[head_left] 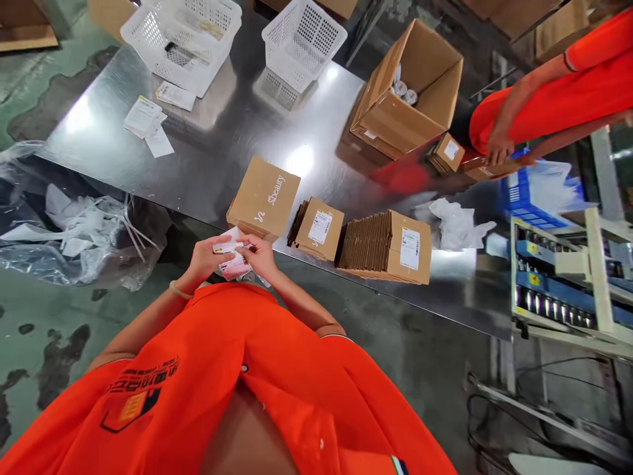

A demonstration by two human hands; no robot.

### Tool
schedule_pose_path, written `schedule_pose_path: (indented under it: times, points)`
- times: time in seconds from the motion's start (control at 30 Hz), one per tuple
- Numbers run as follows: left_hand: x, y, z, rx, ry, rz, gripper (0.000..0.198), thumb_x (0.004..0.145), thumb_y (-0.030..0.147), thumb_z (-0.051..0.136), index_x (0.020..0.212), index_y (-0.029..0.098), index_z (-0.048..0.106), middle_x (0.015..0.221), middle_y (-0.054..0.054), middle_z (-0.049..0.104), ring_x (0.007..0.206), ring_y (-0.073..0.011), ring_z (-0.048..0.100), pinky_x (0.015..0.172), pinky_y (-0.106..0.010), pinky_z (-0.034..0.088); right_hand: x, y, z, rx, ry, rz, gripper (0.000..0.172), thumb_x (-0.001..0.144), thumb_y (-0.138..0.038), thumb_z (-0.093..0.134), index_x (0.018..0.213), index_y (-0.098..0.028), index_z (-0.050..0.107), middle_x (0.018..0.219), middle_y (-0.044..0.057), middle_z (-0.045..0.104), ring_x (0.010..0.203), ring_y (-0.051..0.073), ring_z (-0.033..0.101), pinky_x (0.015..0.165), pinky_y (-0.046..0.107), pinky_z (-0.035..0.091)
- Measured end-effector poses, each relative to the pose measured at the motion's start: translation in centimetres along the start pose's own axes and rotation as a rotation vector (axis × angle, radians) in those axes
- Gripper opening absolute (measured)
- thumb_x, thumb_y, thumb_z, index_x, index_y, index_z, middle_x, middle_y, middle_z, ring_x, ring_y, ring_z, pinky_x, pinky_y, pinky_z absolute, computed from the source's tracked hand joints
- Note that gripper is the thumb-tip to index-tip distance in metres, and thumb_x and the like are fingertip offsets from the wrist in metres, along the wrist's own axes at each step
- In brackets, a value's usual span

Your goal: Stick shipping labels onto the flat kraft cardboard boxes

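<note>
Our left hand and right hand grip a small sheaf of printed slips together, just off the edge of the steel table, seemingly raised close for reading. At 2 o'clock, flattened cartons lie stacked, labels up, easily read.

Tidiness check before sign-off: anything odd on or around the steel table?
Yes: a crumpled white sheet lies loose on the steel table beside the squared stack of flat cartons, and a heaped clear plastic bag sprawls on the floor. Both look untidy against the stacks.
</note>
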State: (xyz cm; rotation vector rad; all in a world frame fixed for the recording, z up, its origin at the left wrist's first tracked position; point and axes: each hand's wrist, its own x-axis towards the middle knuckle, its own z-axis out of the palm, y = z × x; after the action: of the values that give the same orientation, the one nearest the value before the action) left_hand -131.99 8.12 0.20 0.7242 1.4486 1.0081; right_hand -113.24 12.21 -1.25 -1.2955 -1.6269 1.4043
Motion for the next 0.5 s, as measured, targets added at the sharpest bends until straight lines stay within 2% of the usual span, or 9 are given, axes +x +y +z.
schedule_pose_path:
  times: [0.07,0.13,0.2,0.27,0.37,0.43,0.5]
  points:
    - [0.2,0.2,0.1,0.037,0.003,0.01,0.079,0.043,0.04,0.104,0.113,0.01,0.086,0.089,-0.009,0.083,0.079,-0.0273,0.076,0.079,-0.04,0.062,-0.6,0.2,0.1,-0.107,0.036,-0.075,0.017,0.093,-0.035,0.074,0.098,-0.022,0.084,0.084,0.003,0.077,0.074,0.018,0.069,0.073,0.029,0.058]
    - [0.6,0.4,0.3,0.051,-0.009,0.014,0.077,0.044,0.04,0.103,0.113,0.01,0.086,0.088,-0.009,0.083,0.079,-0.0275,0.076,0.08,-0.04,0.062,-1.5,0.1,0.1,-0.21,0.062,-0.168,0.022,0.099,-0.033,0.066,0.095,-0.022,0.084,0.085,0.006,0.078,0.079,0.019,0.072,0.08,0.032,0.06]
    - [0.9,0.5,0.5,0.045,-0.056,-0.003,0.074,0.042,0.039,0.104,0.109,0.012,0.087,0.087,-0.009,0.083,0.081,-0.029,0.077,0.081,-0.041,0.064,-1.9,-0.4,-0.5,-0.266,0.107,-0.249,0.026,0.102,-0.03,0.061,0.093,-0.022,0.084,0.098,0.008,0.081,0.089,0.02,0.074,0.088,0.034,0.061]
    - [1.2,0.5,0.7,0.02,-0.169,-0.046,0.067,0.04,0.039,0.105,0.1,0.013,0.088,0.089,-0.01,0.084,0.084,-0.032,0.079,0.084,-0.045,0.065,-1.0,-1.3,-1.9,-0.272,0.215,-0.287,0.023,0.1,-0.029,0.063,0.091,-0.023,0.083,0.117,0.01,0.078,0.103,0.022,0.073,0.094,0.036,0.061]
    - [1.6,0.1,1.2,-0.012,-0.361,-0.117,0.056,0.045,0.043,0.106,0.09,0.014,0.088,0.095,-0.015,0.086,0.089,-0.0362,0.08,0.089,-0.051,0.065,3.4,-3.0,-5.7,-0.273,0.412,-0.218,0.012,0.095,-0.028,0.069,0.088,-0.024,0.079,0.126,0.01,0.069,0.119,0.026,0.065,0.098,0.04,0.06]
    - [2.1,-0.4,1.8,-0.023,-0.385,-0.138,0.054,0.048,0.045,0.106,0.09,0.014,0.089,0.097,-0.017,0.086,0.09,-0.0379,0.08,0.089,-0.053,0.065,7.8,-3.5,-8.6,-0.308,0.499,-0.139,0.008,0.093,-0.026,0.069,0.089,-0.022,0.076,0.122,0.01,0.064,0.123,0.028,0.061,0.103,0.044,0.058]
    - [2.8,-1.0,2.5,-0.047,-0.346,-0.141,0.056,0.048,0.046,0.107,0.091,0.014,0.088,0.097,-0.017,0.086,0.091,-0.0391,0.08,0.087,-0.056,0.065,12.1,-3.4,-11.0,-0.365,0.528,-0.091,0.008,0.092,-0.023,0.069,0.087,-0.02,0.074,0.118,0.01,0.062,0.121,0.028,0.059,0.111,0.048,0.054]
